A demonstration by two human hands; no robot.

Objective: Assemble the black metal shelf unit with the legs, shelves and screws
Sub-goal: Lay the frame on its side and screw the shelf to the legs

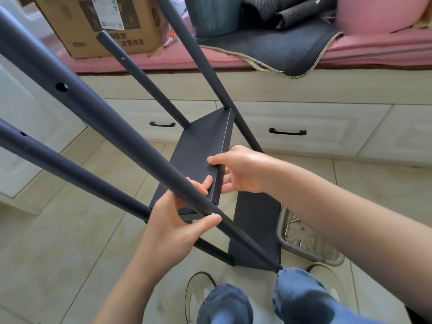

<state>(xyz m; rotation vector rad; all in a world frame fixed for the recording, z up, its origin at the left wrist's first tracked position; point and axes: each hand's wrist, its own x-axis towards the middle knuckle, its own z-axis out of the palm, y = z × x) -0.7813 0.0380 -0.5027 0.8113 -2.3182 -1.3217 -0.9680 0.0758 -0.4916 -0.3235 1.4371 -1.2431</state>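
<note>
The black shelf unit stands on the floor below me, its round legs (98, 108) rising toward the camera with empty screw holes. A black shelf (198, 148) sits between the legs, above a lower shelf (257, 230). My left hand (180, 220) grips the near leg where it meets the shelf's corner, thumb pressing a small silver screw (214, 215) against the leg. My right hand (240, 169) holds the shelf's near right edge, thumb on top and fingers under it.
A grey tray (304, 239) with screws and a hex key lies on the tiled floor at the right, partly behind my arm. White drawers (287, 127) run along the back under a pink cushion with a cardboard box (100, 26). My knees (301, 298) are at the bottom.
</note>
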